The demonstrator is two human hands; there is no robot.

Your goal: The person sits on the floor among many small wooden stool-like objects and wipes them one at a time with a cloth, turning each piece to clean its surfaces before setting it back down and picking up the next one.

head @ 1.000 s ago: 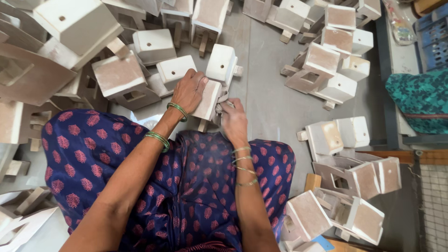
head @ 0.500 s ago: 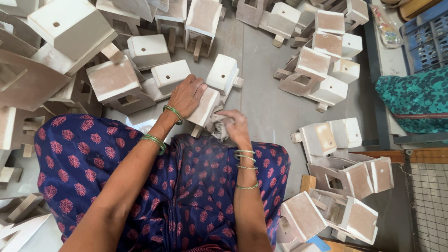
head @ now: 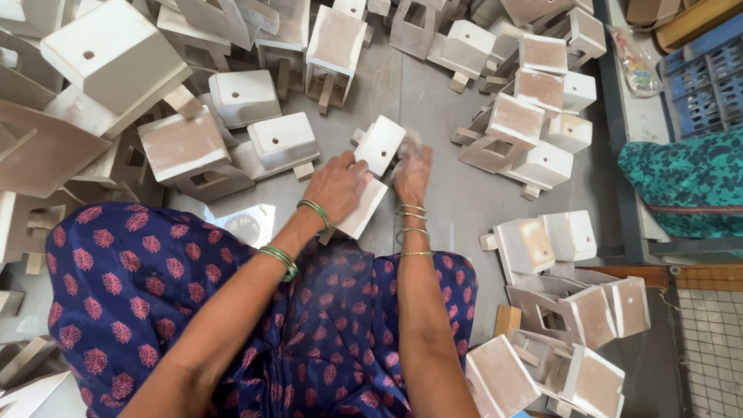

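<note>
Far left, we noted a heap of white box-shaped pieces, each with a small hole in one face and stubby wooden legs, piled at all angles on the grey floor. Nearer the middle lay two more such boxes side by side. Our blue skirt with red motifs filled the lower frame. Our left hand, green bangles at the wrist, rested on a flat white panel that seemed part of the piece in work; its fingers were curled down over the panel's upper edge, pressed close together. Just above sat the white box, tilted on a corner, between both hands and touching them. Our right hand, dusted pale, pressed against the box's right side; whether its fingers were spread or closed we could not tell. We judged the piece stiff, light enough for one hand, chalky and a little slippery with dust, its legs the weakest part; best gripped across the flat sides. To the right stood another cluster of boxes, then a teal patterned cloth and a blue crate.
</note>
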